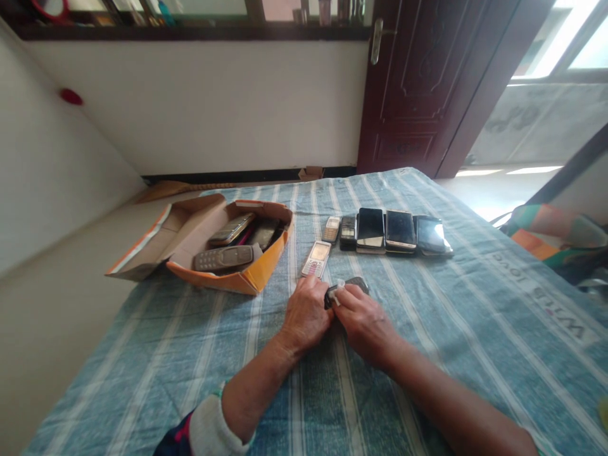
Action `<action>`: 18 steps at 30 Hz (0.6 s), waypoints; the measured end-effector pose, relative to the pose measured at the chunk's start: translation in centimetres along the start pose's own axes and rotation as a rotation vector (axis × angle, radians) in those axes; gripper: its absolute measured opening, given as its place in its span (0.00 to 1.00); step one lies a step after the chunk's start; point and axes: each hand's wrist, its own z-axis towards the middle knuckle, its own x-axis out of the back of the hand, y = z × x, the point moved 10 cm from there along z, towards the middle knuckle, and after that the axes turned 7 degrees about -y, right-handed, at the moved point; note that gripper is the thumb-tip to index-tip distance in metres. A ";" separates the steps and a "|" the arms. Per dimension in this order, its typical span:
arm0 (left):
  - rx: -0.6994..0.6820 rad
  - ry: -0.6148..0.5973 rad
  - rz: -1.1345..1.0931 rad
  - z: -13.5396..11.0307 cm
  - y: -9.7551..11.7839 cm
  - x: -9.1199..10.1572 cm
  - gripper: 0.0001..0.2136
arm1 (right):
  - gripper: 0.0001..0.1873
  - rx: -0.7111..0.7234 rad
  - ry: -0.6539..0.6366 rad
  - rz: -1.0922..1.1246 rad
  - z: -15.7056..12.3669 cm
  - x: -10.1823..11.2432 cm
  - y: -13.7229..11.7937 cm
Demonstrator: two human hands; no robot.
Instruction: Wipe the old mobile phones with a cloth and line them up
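My left hand (306, 313) and my right hand (363, 323) meet over a dark phone (354, 285) lying on the striped blue cloth (427, 329). The left hand's fingers curl against the phone's left end. With its fingers pinched, the right hand presses a small white wad (338, 286) onto the phone. A pink and silver keypad phone (316, 258) lies just beyond the left hand.
An open orange cardboard box (247, 278) with several old phones stands at the left. A row of several phones (387, 231) lies beyond my hands. Behind are a white wall and a dark wooden door (418, 82). Colourful fabric (555, 237) sits at the right.
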 end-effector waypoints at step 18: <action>-0.017 -0.054 -0.106 0.2 0.0 -0.5 0.16 | 0.08 -0.039 -0.083 -0.056 0.4 -0.4 0.2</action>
